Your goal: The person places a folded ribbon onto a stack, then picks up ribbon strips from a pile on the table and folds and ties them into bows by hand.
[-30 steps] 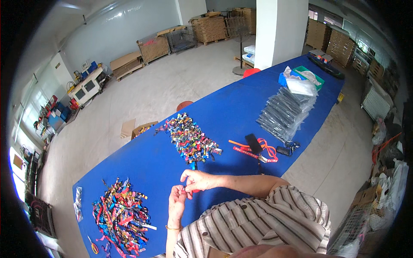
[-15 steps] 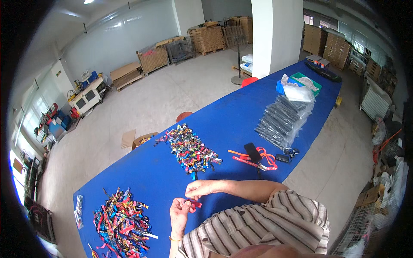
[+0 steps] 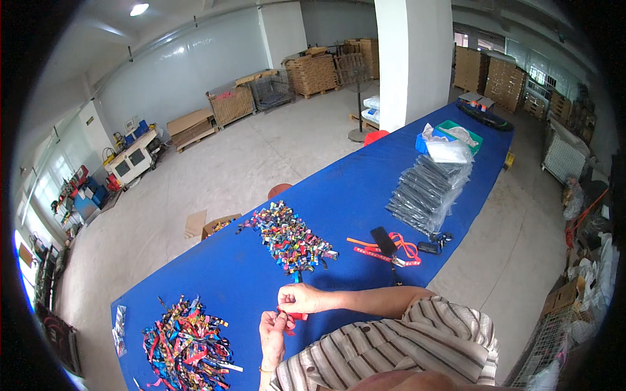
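In front of my striped shirt, my left hand (image 3: 274, 327) is closed in a pinch on a short red fabric strap (image 3: 298, 316). Fingertips of my right hand (image 3: 300, 299) are pinched together at the same strap's upper end. Small details between the fingers are too fine to make out. Just beyond my hands lies a flattened heap of small, folded multicoloured straps (image 3: 295, 238), with a blue piece at its near end. To my left spreads a looser pile of long multicoloured straps (image 3: 189, 345).
Right of the folded heap, a black phone (image 3: 383, 240) lies by an orange-red lanyard (image 3: 407, 247) and a small black case (image 3: 428, 247). Farther along the blue table (image 3: 345, 189) are stacked plastic-wrapped dark packs (image 3: 427, 192) and a green bin (image 3: 475, 138). A clear packet (image 3: 119, 331) lies far left.
My right fingers have come down closer to my left hand and now meet the red strap. The whole view has shifted slightly, with the table lower in it.
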A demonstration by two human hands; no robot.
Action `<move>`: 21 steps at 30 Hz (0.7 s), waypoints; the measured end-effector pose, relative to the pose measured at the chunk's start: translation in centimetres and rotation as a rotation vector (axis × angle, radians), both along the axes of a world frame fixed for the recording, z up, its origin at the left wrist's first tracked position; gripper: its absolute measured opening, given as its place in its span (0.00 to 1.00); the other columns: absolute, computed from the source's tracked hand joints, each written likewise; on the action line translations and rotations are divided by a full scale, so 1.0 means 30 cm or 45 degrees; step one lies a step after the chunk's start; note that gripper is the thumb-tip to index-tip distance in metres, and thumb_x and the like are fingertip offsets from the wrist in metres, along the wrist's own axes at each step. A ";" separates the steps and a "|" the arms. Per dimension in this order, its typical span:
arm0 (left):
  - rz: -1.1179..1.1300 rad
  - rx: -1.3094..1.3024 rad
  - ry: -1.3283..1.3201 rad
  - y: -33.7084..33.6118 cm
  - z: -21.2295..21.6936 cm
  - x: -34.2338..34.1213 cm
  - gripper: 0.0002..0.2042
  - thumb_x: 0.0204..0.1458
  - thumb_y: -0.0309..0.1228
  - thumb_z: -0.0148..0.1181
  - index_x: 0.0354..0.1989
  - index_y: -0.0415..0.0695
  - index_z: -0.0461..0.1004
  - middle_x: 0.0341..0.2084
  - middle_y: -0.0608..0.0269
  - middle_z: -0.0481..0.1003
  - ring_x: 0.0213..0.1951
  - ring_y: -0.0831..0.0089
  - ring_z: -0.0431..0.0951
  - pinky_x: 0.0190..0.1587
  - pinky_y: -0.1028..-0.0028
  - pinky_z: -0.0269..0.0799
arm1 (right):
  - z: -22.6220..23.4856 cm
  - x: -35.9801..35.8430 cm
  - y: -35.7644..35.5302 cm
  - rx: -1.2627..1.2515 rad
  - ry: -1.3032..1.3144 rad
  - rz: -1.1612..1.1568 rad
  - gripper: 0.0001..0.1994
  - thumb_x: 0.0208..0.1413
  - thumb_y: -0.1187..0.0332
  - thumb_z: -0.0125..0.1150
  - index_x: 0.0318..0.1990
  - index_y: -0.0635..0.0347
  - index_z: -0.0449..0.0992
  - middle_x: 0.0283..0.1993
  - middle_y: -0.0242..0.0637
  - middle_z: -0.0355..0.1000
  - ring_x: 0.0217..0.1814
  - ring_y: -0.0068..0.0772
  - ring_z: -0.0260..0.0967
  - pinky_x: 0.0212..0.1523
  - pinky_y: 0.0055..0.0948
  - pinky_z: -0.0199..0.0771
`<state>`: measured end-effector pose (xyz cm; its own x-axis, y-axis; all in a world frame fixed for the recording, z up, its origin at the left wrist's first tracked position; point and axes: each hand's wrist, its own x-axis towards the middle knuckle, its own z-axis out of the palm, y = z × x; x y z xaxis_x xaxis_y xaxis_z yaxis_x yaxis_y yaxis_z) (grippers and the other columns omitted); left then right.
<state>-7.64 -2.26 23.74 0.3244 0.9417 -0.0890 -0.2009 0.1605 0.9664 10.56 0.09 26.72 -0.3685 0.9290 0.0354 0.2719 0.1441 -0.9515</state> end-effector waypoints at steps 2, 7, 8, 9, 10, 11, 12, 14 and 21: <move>-0.004 -0.076 -0.041 0.012 -0.005 -0.018 0.05 0.59 0.24 0.52 0.33 0.40 0.63 0.22 0.58 0.73 0.25 0.74 0.75 0.28 0.76 0.72 | 0.027 -0.007 -0.023 0.125 -0.048 -0.036 0.08 0.55 0.64 0.61 0.31 0.58 0.72 0.30 0.32 0.70 0.31 0.26 0.70 0.37 0.32 0.71; 0.011 -0.251 -0.190 0.021 0.001 -0.054 0.03 0.55 0.19 0.50 0.32 0.38 0.64 0.24 0.53 0.74 0.28 0.66 0.76 0.37 0.69 0.76 | -0.015 -0.035 -0.042 0.718 -0.206 0.030 0.07 0.50 0.67 0.63 0.32 0.57 0.73 0.34 0.34 0.70 0.39 0.38 0.71 0.48 0.39 0.65; 0.008 -0.252 -0.190 0.025 -0.007 -0.065 0.03 0.55 0.19 0.50 0.32 0.38 0.64 0.24 0.53 0.74 0.28 0.66 0.76 0.37 0.69 0.76 | -0.013 -0.038 -0.044 0.756 -0.187 0.018 0.07 0.50 0.67 0.64 0.31 0.57 0.73 0.35 0.34 0.71 0.39 0.39 0.71 0.47 0.39 0.66; -0.016 -0.295 -0.247 0.027 -0.012 -0.073 0.03 0.55 0.19 0.50 0.31 0.38 0.65 0.25 0.52 0.75 0.29 0.65 0.77 0.38 0.67 0.76 | -0.019 -0.035 -0.041 0.755 -0.188 0.011 0.07 0.50 0.67 0.64 0.31 0.57 0.73 0.35 0.34 0.71 0.39 0.39 0.71 0.47 0.39 0.66; -0.039 -0.337 -0.304 0.028 -0.014 -0.078 0.03 0.55 0.19 0.51 0.30 0.38 0.65 0.26 0.51 0.75 0.30 0.63 0.78 0.39 0.66 0.76 | -0.028 -0.028 -0.033 0.703 -0.127 0.078 0.06 0.49 0.67 0.64 0.30 0.57 0.73 0.37 0.35 0.72 0.41 0.39 0.71 0.47 0.39 0.66; -0.046 -0.337 -0.302 0.028 -0.014 -0.081 0.03 0.55 0.19 0.51 0.30 0.38 0.65 0.26 0.51 0.75 0.30 0.63 0.78 0.39 0.66 0.76 | -0.035 -0.023 -0.028 0.651 -0.066 0.144 0.06 0.49 0.68 0.65 0.30 0.58 0.74 0.40 0.36 0.73 0.43 0.40 0.72 0.47 0.39 0.67; -0.055 -0.382 -0.322 0.024 0.002 -0.083 0.04 0.55 0.19 0.51 0.29 0.39 0.66 0.25 0.53 0.75 0.29 0.66 0.78 0.36 0.69 0.76 | -0.036 -0.023 -0.028 0.652 -0.066 0.141 0.06 0.49 0.68 0.65 0.30 0.58 0.74 0.40 0.36 0.73 0.43 0.40 0.72 0.47 0.39 0.67; -0.066 -0.426 -0.341 0.032 -0.011 -0.099 0.06 0.56 0.19 0.52 0.27 0.39 0.66 0.24 0.55 0.74 0.28 0.68 0.77 0.34 0.72 0.75 | -0.037 -0.017 -0.032 0.588 -0.076 0.228 0.06 0.49 0.68 0.65 0.28 0.59 0.74 0.45 0.40 0.74 0.47 0.41 0.73 0.45 0.40 0.69; -0.104 -0.453 -0.334 0.024 -0.025 -0.130 0.07 0.54 0.18 0.56 0.25 0.40 0.67 0.26 0.53 0.76 0.31 0.64 0.79 0.38 0.65 0.77 | -0.018 -0.014 -0.047 0.448 -0.065 0.324 0.06 0.48 0.68 0.65 0.30 0.60 0.75 0.42 0.40 0.76 0.44 0.42 0.75 0.44 0.37 0.72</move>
